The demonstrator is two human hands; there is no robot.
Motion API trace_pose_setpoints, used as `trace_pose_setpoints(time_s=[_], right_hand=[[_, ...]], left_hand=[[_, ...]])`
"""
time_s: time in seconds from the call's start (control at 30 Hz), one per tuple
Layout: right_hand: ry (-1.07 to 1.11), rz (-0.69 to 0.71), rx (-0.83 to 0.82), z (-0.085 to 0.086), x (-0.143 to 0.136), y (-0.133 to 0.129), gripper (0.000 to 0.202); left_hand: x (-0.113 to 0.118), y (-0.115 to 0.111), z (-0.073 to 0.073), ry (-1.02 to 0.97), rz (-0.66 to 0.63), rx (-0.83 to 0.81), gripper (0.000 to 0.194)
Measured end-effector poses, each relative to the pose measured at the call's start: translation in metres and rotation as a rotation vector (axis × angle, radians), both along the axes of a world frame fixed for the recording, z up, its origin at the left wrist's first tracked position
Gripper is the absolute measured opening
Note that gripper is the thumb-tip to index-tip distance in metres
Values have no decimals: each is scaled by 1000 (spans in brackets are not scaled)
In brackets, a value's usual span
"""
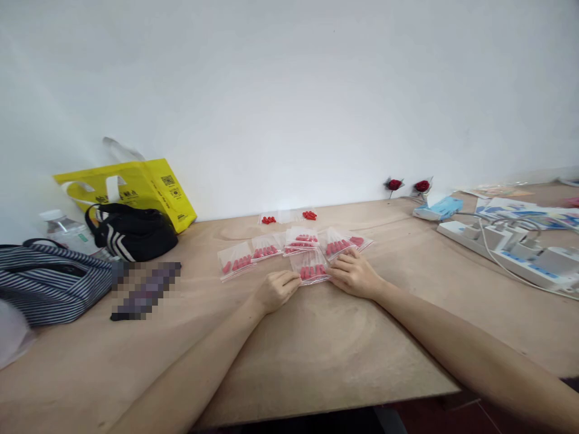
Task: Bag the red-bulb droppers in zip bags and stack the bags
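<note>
Between my two hands lies a small clear zip bag with several red capsule-shaped pieces inside. My left hand pinches its left corner, fingers closed. On the opposite corner, my right hand is closed in the same way. Just beyond are more zip bags of red pieces: one at the left, one beside it, a small stack in the middle and one at the right, close to my right fingers. Farther back, two small heaps of red pieces, a left heap and a right heap, rest near the wall.
A yellow bag, a black pouch, a clear bottle and a striped bag stand at the left. On the right are a power strip with plugs and cables, a blue packet and two red roses.
</note>
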State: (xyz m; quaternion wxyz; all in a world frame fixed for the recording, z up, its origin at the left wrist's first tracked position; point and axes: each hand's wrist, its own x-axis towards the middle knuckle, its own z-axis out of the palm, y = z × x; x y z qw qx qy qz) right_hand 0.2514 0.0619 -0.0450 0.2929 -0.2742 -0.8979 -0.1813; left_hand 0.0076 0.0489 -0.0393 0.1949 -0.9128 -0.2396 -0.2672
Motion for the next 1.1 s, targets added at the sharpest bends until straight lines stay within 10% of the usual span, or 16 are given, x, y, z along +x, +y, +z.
trace_pose_setpoints(time_s=[1.1], right_hand=[[8, 128, 300, 1, -57, -5, 27]], left_hand=[[3, -1, 6, -63, -119, 135, 17]])
